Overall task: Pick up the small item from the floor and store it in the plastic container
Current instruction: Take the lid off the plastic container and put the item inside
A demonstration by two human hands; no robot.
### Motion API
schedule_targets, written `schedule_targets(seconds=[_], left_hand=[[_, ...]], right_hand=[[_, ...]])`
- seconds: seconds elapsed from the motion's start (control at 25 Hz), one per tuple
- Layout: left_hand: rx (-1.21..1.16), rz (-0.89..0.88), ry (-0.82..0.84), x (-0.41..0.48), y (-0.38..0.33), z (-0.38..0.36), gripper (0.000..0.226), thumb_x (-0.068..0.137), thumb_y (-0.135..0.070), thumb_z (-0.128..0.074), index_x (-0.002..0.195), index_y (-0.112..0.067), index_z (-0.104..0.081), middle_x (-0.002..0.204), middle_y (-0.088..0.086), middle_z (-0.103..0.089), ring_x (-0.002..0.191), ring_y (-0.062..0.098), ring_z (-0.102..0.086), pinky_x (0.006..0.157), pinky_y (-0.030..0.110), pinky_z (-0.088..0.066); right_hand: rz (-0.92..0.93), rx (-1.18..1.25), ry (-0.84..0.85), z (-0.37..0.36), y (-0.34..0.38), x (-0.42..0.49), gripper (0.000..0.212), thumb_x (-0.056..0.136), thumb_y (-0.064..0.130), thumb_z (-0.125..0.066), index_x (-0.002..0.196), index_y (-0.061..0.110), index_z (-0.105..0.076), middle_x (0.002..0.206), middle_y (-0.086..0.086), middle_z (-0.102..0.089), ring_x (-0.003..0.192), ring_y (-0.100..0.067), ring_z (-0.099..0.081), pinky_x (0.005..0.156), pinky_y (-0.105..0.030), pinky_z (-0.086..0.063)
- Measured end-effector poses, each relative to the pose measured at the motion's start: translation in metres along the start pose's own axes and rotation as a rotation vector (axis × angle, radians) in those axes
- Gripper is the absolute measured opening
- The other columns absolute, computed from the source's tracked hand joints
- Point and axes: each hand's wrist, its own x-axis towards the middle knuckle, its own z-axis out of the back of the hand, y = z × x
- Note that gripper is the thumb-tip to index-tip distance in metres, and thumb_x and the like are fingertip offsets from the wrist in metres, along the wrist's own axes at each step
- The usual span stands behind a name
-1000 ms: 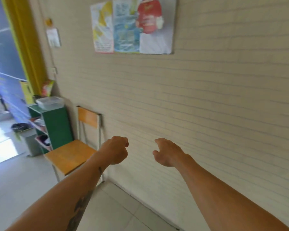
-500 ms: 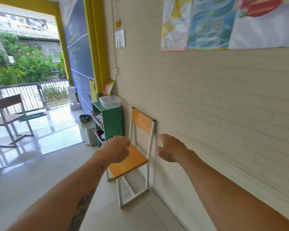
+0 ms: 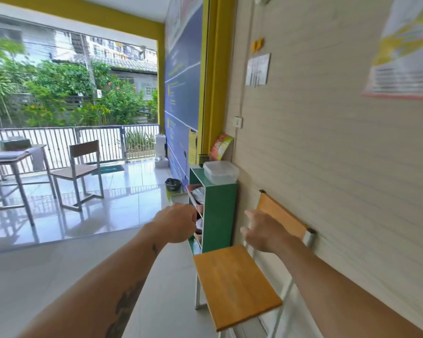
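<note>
A clear plastic container (image 3: 220, 172) with its lid on sits on top of a green shelf unit (image 3: 220, 213) against the right wall. My left hand (image 3: 176, 223) is held out in front of me, closed in a fist just left of the shelf's front. Whatever may be inside the fist is hidden. My right hand (image 3: 261, 230) hovers over the back of a wooden chair, fingers loosely curled and apart, with nothing in it. No small item shows on the floor.
A chair with an orange wooden seat (image 3: 232, 281) stands against the wall right below my hands. A small black bin (image 3: 173, 184) sits beyond the shelf. A table (image 3: 10, 157) and another chair (image 3: 81, 172) stand at the left by the railing.
My view has swung left and moved forward along the wall. The shelf and container are now nearer and more central. Both hands keep the same pose.
</note>
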Motion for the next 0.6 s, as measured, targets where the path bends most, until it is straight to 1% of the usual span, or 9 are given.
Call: schedule_targets(seconds=[0.08, 0.2, 0.28, 0.44, 0.52, 0.6], left_hand=[[0.006, 0.013, 0.002, 0.032, 0.041, 0.011, 0.035, 0.085, -0.011, -0.043, 0.114, -0.018, -0.061, 0.118, 0.007, -0.061, 0.102, 0.028, -0.059, 0.088, 0.039, -0.051], [0.024, 0.014, 0.021, 0.080, 0.097, 0.028, 0.037, 0.086, -0.010, -0.039, 0.114, -0.015, -0.062, 0.118, 0.009, -0.060, 0.101, 0.028, -0.060, 0.088, 0.039, -0.052], [0.008, 0.024, 0.033, 0.113, 0.126, 0.036, 0.039, 0.084, -0.008, -0.039, 0.114, -0.016, -0.062, 0.119, 0.008, -0.059, 0.102, 0.028, -0.059, 0.088, 0.037, -0.051], [0.001, 0.027, 0.051, 0.190, 0.173, 0.042, 0.041, 0.081, -0.005, -0.041, 0.113, -0.016, -0.063, 0.120, 0.008, -0.058, 0.103, 0.028, -0.059, 0.088, 0.037, -0.051], [-0.020, 0.025, 0.057, 0.236, 0.192, 0.040, 0.040, 0.081, -0.006, -0.041, 0.113, -0.015, -0.064, 0.120, 0.010, -0.058, 0.105, 0.030, -0.059, 0.090, 0.038, -0.052], [-0.036, 0.019, 0.049, 0.288, 0.210, 0.039, 0.039, 0.082, -0.007, -0.041, 0.112, -0.016, -0.064, 0.119, 0.010, -0.059, 0.105, 0.030, -0.059, 0.090, 0.039, -0.052]], right_hand=[[-0.007, 0.010, -0.006, -0.010, 0.028, 0.046, 0.065, 0.095, 0.035, -0.043, 0.155, 0.014, -0.024, 0.161, -0.002, -0.027, 0.145, -0.024, -0.030, 0.116, -0.043, -0.027], [-0.015, 0.066, 0.005, -0.025, 0.072, 0.113, 0.065, 0.096, 0.032, -0.045, 0.155, 0.012, -0.024, 0.161, -0.004, -0.026, 0.146, -0.023, -0.028, 0.117, -0.037, -0.025], [-0.020, 0.074, 0.018, -0.032, 0.094, 0.152, 0.065, 0.097, 0.032, -0.045, 0.154, 0.011, -0.024, 0.161, -0.006, -0.026, 0.146, -0.023, -0.027, 0.117, -0.037, -0.024], [-0.037, 0.062, 0.013, -0.046, 0.118, 0.242, 0.062, 0.095, 0.037, -0.048, 0.148, 0.009, -0.034, 0.155, -0.009, -0.036, 0.140, -0.026, -0.035, 0.113, -0.039, -0.031], [-0.040, 0.062, -0.005, -0.050, 0.122, 0.292, 0.057, 0.093, 0.033, -0.050, 0.145, 0.011, -0.040, 0.150, -0.010, -0.042, 0.135, -0.027, -0.042, 0.109, -0.039, -0.036], [-0.038, 0.074, -0.013, -0.054, 0.123, 0.349, 0.054, 0.093, 0.030, -0.049, 0.143, 0.011, -0.041, 0.148, -0.011, -0.045, 0.133, -0.028, -0.044, 0.107, -0.040, -0.038]])
